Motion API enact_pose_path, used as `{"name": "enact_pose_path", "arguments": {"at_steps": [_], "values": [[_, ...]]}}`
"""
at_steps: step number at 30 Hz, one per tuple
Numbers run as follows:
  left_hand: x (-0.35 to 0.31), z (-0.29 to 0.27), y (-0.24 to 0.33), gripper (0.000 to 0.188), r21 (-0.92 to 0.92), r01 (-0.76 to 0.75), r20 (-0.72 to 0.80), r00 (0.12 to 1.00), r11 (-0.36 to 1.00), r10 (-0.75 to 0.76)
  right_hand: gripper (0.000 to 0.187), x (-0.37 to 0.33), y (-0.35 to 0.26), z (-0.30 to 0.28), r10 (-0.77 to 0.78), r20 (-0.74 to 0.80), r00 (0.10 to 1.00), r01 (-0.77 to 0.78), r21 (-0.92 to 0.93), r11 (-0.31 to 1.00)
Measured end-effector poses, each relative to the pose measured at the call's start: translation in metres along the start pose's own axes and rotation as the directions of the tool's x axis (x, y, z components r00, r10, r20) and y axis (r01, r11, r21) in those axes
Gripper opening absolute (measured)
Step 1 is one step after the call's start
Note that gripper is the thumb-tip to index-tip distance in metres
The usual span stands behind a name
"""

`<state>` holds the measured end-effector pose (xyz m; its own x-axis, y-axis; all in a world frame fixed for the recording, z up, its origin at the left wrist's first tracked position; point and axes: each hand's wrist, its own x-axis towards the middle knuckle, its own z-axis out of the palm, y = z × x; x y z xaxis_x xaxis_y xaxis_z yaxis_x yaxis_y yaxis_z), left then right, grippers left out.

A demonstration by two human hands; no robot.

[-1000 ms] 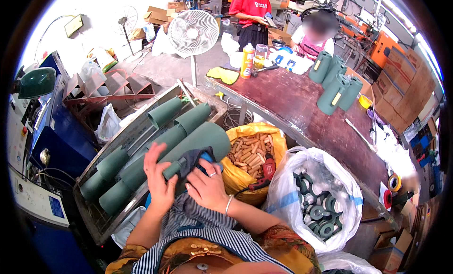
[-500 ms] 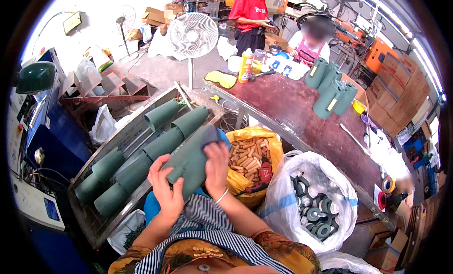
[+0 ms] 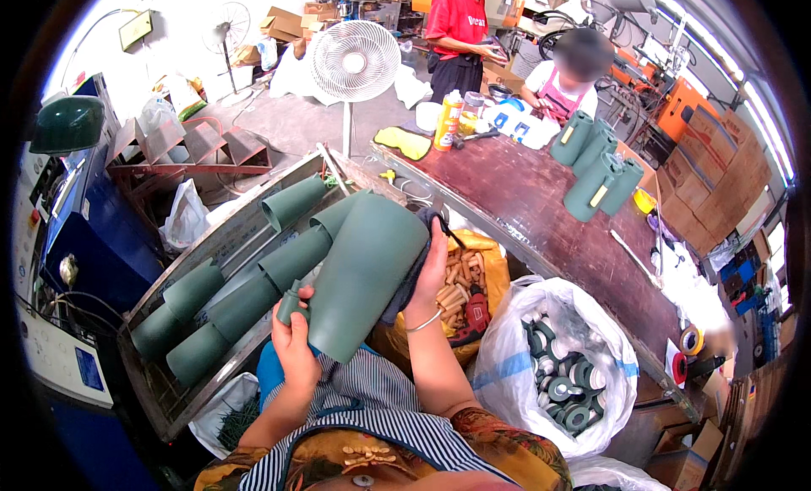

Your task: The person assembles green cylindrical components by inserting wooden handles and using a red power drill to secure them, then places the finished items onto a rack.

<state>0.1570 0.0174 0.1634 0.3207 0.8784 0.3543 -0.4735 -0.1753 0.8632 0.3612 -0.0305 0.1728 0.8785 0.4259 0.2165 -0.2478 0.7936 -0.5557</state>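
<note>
- Head view: green tapered vessel (image 3: 368, 271), at centre, lifted clear and tilted, its broad end toward 1 o'clock. Clock directions below are taken from it.
- Handling, as judged: stiff and hollow, light for its bulk; the smooth wall may slip under cloth. Unlikely to be fragile. Best hold: the short stub (image 3: 293, 303) at 8 o'clock, with a palm supporting the opposite wall.
- Left hand (image 3: 296, 347), between 7 and 8 o'clock: fingers closed around the stub.
- Right hand (image 3: 429, 275), at 3 o'clock: fingers loosely bent, not clenched, holding the dark cloth (image 3: 411, 275) against the wall. Far fingertips partly hidden.
- Surroundings: crate (image 3: 215, 377) of green tubes (image 3: 294, 259) at 9 o'clock; yellow sack (image 3: 497, 275) with red drill (image 3: 477, 313) at 3 o'clock; white bag (image 3: 498, 364) at 4 o'clock; worktop (image 3: 524, 195) at 2 o'clock, bearing similar green vessels (image 3: 587, 195).
</note>
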Motion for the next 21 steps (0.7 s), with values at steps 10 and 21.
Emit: {"name": "enact_pose_path", "arguments": {"at_steps": [10, 21], "values": [[0.017, -0.038, -0.047, 0.036, -0.42, 0.83, 0.275, 0.5, 0.365, -0.821, 0.045, -0.033, 0.113, -0.171, 0.431, 0.377, 0.82, -0.526, 0.2, 0.826], [0.003, -0.115, 0.007, 0.041, -0.265, 0.824, 0.102, 0.541, 0.501, -0.835, 0.036, -0.018, -0.042, -0.012, 0.411, 0.204, 0.889, -0.433, 0.076, 0.898]]}}
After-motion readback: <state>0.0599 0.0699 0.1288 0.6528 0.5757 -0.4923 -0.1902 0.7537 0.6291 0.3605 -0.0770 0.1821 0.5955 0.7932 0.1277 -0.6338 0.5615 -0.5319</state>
